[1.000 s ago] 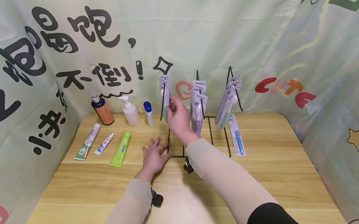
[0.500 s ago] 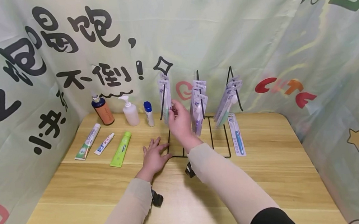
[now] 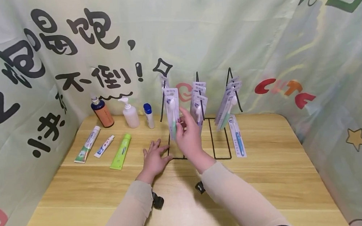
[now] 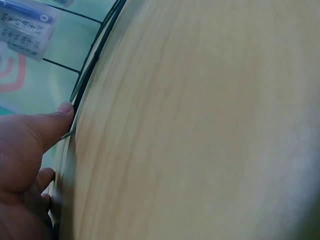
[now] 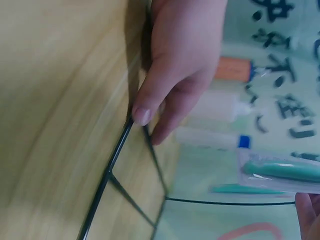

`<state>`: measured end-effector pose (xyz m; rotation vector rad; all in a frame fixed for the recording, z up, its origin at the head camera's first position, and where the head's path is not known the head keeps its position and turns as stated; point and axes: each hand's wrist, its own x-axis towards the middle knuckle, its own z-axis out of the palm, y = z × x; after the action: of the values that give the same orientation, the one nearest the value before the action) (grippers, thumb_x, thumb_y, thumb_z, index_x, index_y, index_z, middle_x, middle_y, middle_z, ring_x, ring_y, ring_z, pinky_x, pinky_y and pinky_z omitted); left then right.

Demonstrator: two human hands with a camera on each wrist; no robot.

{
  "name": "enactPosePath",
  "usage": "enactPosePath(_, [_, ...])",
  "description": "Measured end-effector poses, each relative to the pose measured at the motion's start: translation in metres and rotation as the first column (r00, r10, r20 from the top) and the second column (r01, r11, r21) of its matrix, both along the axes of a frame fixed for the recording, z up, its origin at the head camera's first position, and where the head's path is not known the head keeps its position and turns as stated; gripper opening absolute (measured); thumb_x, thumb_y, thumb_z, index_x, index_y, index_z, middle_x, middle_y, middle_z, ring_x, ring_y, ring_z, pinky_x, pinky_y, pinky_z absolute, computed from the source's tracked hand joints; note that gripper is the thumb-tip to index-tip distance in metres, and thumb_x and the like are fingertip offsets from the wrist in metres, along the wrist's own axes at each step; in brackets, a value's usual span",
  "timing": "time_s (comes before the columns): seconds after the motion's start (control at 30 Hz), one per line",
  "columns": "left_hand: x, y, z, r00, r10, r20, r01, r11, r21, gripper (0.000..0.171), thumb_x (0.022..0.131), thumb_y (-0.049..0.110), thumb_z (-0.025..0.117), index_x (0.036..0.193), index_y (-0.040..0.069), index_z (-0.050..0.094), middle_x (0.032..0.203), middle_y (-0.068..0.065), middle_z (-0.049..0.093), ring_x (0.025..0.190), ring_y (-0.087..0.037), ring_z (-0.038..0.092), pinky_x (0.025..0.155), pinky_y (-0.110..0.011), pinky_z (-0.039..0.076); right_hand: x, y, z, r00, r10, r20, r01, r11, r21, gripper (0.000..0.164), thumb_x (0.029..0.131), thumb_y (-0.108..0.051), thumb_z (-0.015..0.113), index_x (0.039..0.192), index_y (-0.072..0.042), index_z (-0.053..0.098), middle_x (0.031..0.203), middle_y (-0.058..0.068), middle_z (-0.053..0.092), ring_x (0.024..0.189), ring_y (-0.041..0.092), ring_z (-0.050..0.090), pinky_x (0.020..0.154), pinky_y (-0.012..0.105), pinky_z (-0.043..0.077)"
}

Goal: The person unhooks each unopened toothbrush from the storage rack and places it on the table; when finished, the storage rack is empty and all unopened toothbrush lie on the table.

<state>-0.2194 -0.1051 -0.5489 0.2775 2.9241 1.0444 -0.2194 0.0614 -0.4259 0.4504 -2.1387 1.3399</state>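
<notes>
In the head view my right hand [image 3: 189, 135] pinches the lower right edge of a packaged toothbrush [image 3: 172, 108] with a green handle. This pack stands upright in front of the left hook of a black wire display rack [image 3: 223, 158], and another pack [image 3: 164, 82] shows behind it. My left hand [image 3: 154, 161] lies on the table with fingers spread at the rack's front left corner. In the left wrist view its thumb [image 4: 60, 120] touches the base wire. The right wrist view catches the green handle [image 5: 285, 170] inside its clear wrapper, just above my right fingertips.
More toothbrush packs hang on the middle [image 3: 198, 102] and right [image 3: 227, 105] hooks. One blue toothbrush pack [image 3: 237, 136] lies right of the rack. Left are several tubes, including a green tube [image 3: 120, 152], a dark pump bottle [image 3: 102, 112], a white pump bottle [image 3: 130, 114] and a blue-capped bottle [image 3: 149, 116].
My right hand has drawn the toothbrush pack forward and slightly down along the left hook, away from the pack behind it. The left hand has stayed at the rack's corner.
</notes>
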Motion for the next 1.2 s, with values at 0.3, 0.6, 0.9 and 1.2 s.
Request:
enactPosePath(0.3, [0.001,0.000,0.003,1.000,0.002,0.022,-0.002,1.000,0.017,0.054,0.098,0.035,0.077,0.145,0.011,0.066,0.171,-0.020,0.029,0.160,-0.046,0.014,0.122,-0.074,-0.004,0.066,0.052,0.004,0.946,0.178,-0.273,-0.199,0.979,-0.052,0.055,0.088,0.023,0.064,0.140,0.009,0.055,0.101,0.027,0.071,0.079,0.038,0.073,0.060,0.031,0.062])
enactPosePath(0.6, [0.001,0.000,0.005,1.000,-0.011,0.024,0.010,0.999,0.039,0.053,0.098,0.032,0.078,0.145,0.010,0.066,0.171,-0.021,0.028,0.160,-0.046,0.013,0.121,-0.075,-0.005,0.106,0.128,0.004,0.912,0.084,-0.401,-0.148,0.980,-0.133,0.054,0.084,0.021,0.061,0.137,0.016,0.054,0.101,0.029,0.073,0.088,0.012,0.072,0.070,0.020,0.060])
enactPosePath(0.9, [0.003,-0.003,0.003,0.999,0.000,0.038,-0.002,0.998,0.065,0.054,0.098,0.033,0.078,0.146,0.012,0.065,0.171,-0.020,0.028,0.160,-0.046,0.011,0.121,-0.074,-0.007,0.090,0.226,-0.001,0.958,-0.275,-0.080,0.252,0.942,-0.222,0.048,0.090,0.025,0.058,0.135,0.011,0.062,0.098,-0.017,0.069,0.079,0.001,0.063,0.067,0.011,0.053])
enactPosePath(1.2, [0.004,-0.001,0.005,0.999,-0.006,0.041,0.003,0.998,0.060,0.054,0.098,0.033,0.078,0.146,0.013,0.065,0.172,-0.020,0.026,0.160,-0.046,0.010,0.121,-0.073,-0.008,0.021,0.293,-0.028,0.812,-0.404,0.422,0.448,0.894,-0.005,0.035,0.100,0.002,0.063,0.134,0.004,0.070,0.084,-0.018,0.063,0.074,-0.005,0.056,0.067,0.009,0.047])
